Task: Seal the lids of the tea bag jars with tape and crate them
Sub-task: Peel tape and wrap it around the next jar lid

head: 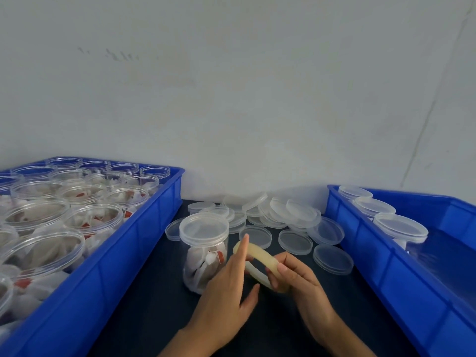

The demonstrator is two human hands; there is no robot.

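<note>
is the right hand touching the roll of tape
Touching. The head view shows the right hand gripping the tape roll, fingers and thumb curled round its near edge.

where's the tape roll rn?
Head view, centre foreground: the tape roll is gripped by the right hand, just right of the lidded jar, with the left hand touching it.

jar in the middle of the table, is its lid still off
No, the jar standing between the two crates already has a clear lid sitting on top of it.
</note>
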